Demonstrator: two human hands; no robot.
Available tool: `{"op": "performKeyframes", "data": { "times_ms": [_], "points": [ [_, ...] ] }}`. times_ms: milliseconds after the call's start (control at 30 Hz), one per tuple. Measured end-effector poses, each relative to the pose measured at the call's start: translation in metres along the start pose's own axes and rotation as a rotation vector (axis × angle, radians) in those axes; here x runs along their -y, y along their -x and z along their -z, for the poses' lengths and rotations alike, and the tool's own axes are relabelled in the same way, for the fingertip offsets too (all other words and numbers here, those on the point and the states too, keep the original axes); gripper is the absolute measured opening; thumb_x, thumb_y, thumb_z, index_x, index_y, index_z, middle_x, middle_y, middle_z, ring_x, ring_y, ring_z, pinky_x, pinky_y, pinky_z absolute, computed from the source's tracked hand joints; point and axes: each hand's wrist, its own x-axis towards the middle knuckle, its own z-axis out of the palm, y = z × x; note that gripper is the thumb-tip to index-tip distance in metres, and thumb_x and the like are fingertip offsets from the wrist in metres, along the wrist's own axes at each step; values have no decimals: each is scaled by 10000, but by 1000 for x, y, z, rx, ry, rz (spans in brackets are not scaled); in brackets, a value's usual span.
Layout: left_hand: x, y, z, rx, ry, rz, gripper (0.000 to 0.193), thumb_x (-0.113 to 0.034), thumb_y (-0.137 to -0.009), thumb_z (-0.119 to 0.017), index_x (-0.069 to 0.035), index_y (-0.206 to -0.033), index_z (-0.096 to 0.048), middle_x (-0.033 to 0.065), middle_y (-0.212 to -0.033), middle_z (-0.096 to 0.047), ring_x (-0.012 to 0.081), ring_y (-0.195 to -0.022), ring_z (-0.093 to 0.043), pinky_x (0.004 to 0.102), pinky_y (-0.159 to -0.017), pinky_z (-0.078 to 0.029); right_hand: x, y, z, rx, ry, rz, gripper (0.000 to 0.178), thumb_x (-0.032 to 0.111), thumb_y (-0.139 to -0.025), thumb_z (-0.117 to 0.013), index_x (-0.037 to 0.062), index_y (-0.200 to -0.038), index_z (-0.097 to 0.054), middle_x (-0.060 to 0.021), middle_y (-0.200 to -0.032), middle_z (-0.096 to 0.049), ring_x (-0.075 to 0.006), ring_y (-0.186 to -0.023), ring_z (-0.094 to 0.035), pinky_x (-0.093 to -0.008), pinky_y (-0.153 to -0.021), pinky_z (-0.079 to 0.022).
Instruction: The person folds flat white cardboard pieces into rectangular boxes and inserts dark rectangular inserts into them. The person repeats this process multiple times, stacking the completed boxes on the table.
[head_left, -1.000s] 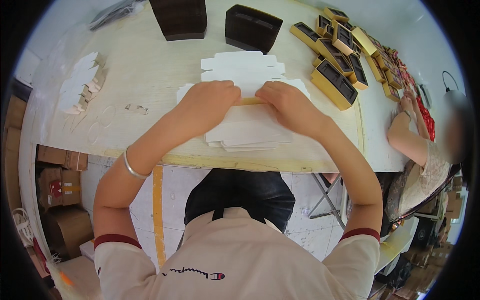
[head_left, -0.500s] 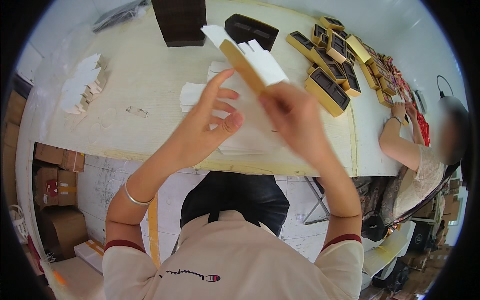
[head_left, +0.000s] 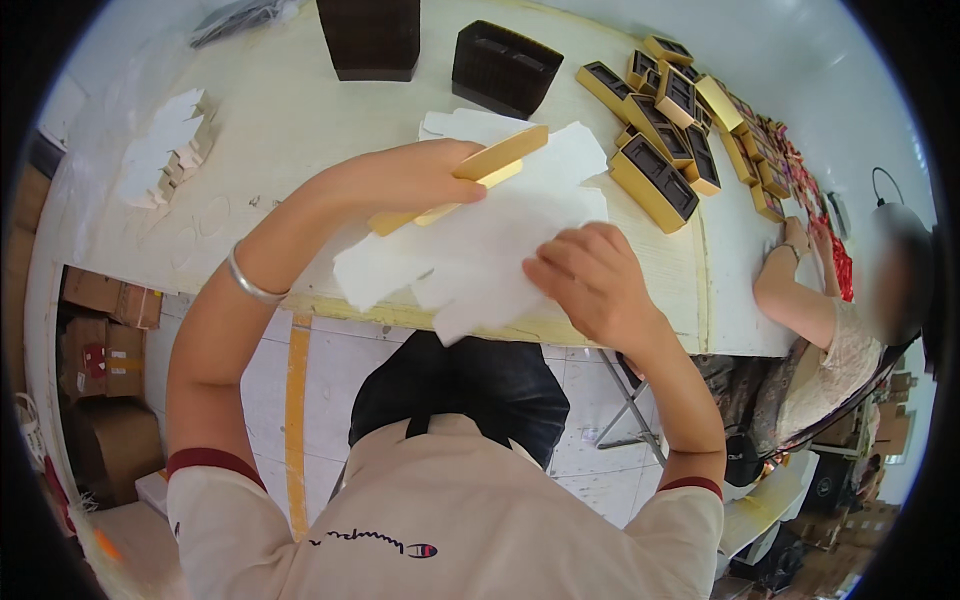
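My left hand (head_left: 430,172) is closed on a folded carton (head_left: 507,152) with gold outer faces, its fingers and thumb gripping the gold strip. Beneath and around it spread flat white cardboard blanks (head_left: 500,235) with cut flaps, some reaching over the table's front edge. Where the carton's own white side ends and the blanks start, I cannot tell. Beside the right edge of the white cardboard, my right hand (head_left: 595,285) hovers with loosely bent, slightly blurred fingers and nothing visible in them.
Two dark brown tray stacks (head_left: 505,68) (head_left: 370,40) stand at the back. Several gold boxes with dark inserts (head_left: 655,180) are piled at right. White folded cartons (head_left: 165,150) lie at left. A co-worker (head_left: 830,320) sits at the right side of the table (head_left: 270,235).
The gold carton has passed from my right hand to my left and come down over the white blanks. My right hand has moved down, away from it.
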Motion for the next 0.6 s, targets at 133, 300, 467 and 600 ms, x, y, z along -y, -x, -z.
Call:
{"op": "performKeyframes", "data": {
  "times_ms": [133, 300, 467, 600],
  "points": [
    [13, -1, -21, -644, -763, -497, 332, -266, -888, -625, -48, -1133, -575, 97, -920, -612, 213, -806, -580, 315, -709, -464, -23, -7, -26, 126, -448, -268, 124, 78, -774, -703, 52, -885, -653, -84, -795, -584, -230, -782, -566, -334, -696, -440],
    [17, 33, -47, -338, -464, -367, 242, -210, -829, -680, -58, -1007, -620, 105, -880, -608, 290, -795, -585, 359, -708, -476, -25, -49, -27, 385, -687, -776, 190, 115, -799, -715, 43, -949, -623, -121, -791, -597, -272, -782, -574, -355, -685, -451],
    [39, 28, -60, -450, -357, -409, 216, -160, -791, -715, -46, -956, -635, 92, -934, -586, 274, -856, -574, 363, -752, -479, -24, -24, -34, 5, -169, -202, 285, 145, -749, -745, 55, -997, -637, -120, -1039, -598, -294, -959, -577, -366, -837, -455],
    [40, 36, -72, -531, -531, -472, 190, -172, -806, -699, -34, -920, -633, 91, -977, -567, 254, -897, -556, 358, -759, -480, -20, -10, -34, 50, -232, -166, 276, 108, -750, -721, 46, -1007, -639, -113, -1014, -582, -311, -968, -566, -389, -836, -450]
  ]
}}
